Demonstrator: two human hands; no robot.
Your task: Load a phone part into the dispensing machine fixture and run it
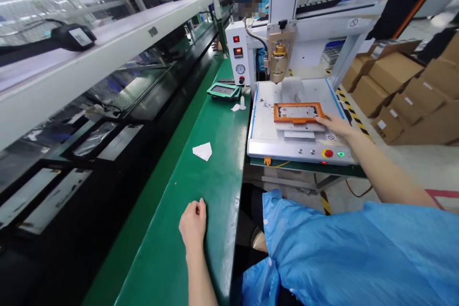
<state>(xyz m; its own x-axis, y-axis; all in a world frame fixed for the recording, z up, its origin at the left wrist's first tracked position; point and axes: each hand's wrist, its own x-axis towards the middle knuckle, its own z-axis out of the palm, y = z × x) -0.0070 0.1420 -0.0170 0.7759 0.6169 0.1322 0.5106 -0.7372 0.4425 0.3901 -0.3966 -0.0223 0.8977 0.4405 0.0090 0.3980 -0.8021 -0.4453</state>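
The tray point(305, 121) right of centre is orange. The long table point(172, 229) is plain green. Yellow-and-black stripes mark the floor point(401, 172) at right.

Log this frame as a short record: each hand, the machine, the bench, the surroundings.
right hand: fingers at the right end of an orange frame
left hand: loosely curled on the green bench, no object visible in it
machine: nozzle above the white bed, behind the frame
bench items: green frame, white paper piece
surroundings: cardboard boxes at right
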